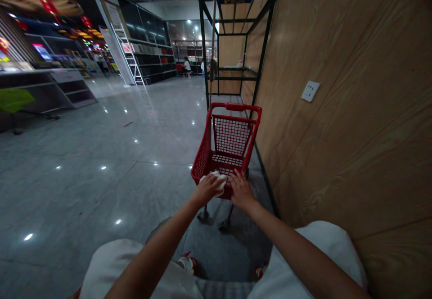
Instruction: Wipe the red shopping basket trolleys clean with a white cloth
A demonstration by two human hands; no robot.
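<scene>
A small red shopping cart (232, 137) stands on the grey floor right in front of me, beside the wooden wall. My left hand (206, 190) is closed on a white cloth (220, 179) and presses it onto the cart's near rim. My right hand (240, 190) rests next to it on the same rim, fingers bent over the edge. The cart's basket looks bare inside. Its wheels show below my hands.
A wood-panelled wall (354, 110) with a white socket (310, 91) runs along the right. A tall green metal rack (236, 47) stands behind the cart. Open tiled floor (101, 164) spreads left toward shelves, a ladder (130, 60) and distant people.
</scene>
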